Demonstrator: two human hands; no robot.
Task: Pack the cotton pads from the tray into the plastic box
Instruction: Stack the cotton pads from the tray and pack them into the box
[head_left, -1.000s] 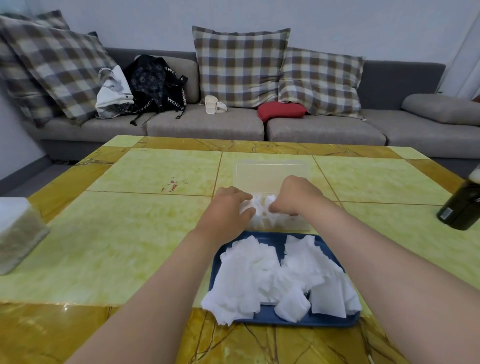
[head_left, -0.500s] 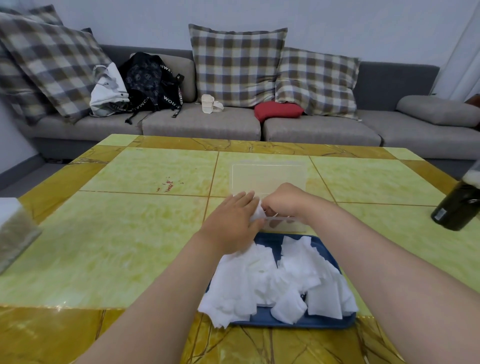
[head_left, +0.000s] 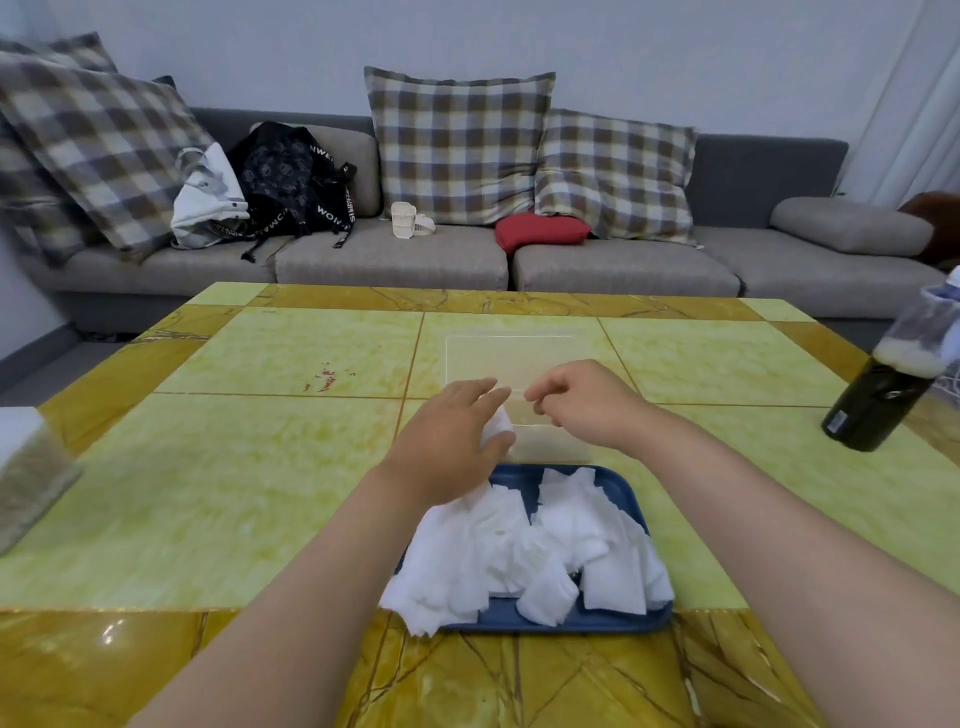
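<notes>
Many white cotton pads (head_left: 524, 551) lie heaped in the blue tray (head_left: 597, 621) at lower centre of the frame. They are square-cut, soft and crumpled, overlapping every which way. A few at the pile's left spill over the tray's rim onto the yellow-tiled counter (head_left: 234, 467).

Just above the tray in the frame sits the plastic box (head_left: 514, 358), clear and shallow with rounded corners. It is so transparent that I make out little more than its rim against the tiles.

On my feed the left hand (head_left: 447, 441) hovers at the box's near left corner, its thumb and fingers (head_left: 480, 389) pinching one white pad (head_left: 496, 428). The right hand (head_left: 587, 402) is over the box's near half, fingers curled with the tips drawn toward the thumb. I cannot tell whether they hold anything, as the tips are small and pale against the plastic. Both forearms reach up from the bottom corners.

A dark bottle (head_left: 878, 400) stands at the right edge of the counter, well apart from the box.
</notes>
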